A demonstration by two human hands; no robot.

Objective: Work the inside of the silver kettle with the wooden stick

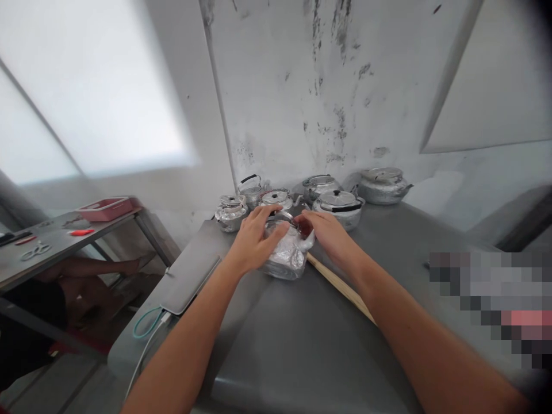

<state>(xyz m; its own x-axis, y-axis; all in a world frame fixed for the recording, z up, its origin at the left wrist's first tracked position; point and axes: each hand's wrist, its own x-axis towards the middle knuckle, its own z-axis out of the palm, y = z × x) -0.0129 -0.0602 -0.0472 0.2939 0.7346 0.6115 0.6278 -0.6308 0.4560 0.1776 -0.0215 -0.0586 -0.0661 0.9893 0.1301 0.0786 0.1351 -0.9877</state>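
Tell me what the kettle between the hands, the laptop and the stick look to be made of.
Kettle: likely thin aluminium, or wrapped in foil; bright, crinkled glints.
Laptop: probably metal, matte grey; smooth, soft sheen.
Stick: apparently wood or bamboo; pale yellow, lengthwise streaks.

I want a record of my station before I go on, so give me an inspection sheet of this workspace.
Surface: grey table, smooth-looking.
Job's things: wrapped kettle, upright, shiny covering wrinkled; more kettles stand behind it.
Clutter: closed laptop at the left; pale wooden stick beside the right forearm.
Grips: left grip spread over the wrapped kettle's top, right grip at its right side; how firmly either holds is unclear.
Cables: white cable and teal cord by the laptop.
Surroundings: stained wall; side table with pink tray and scissors; area at far right pixelated, cannot tell.
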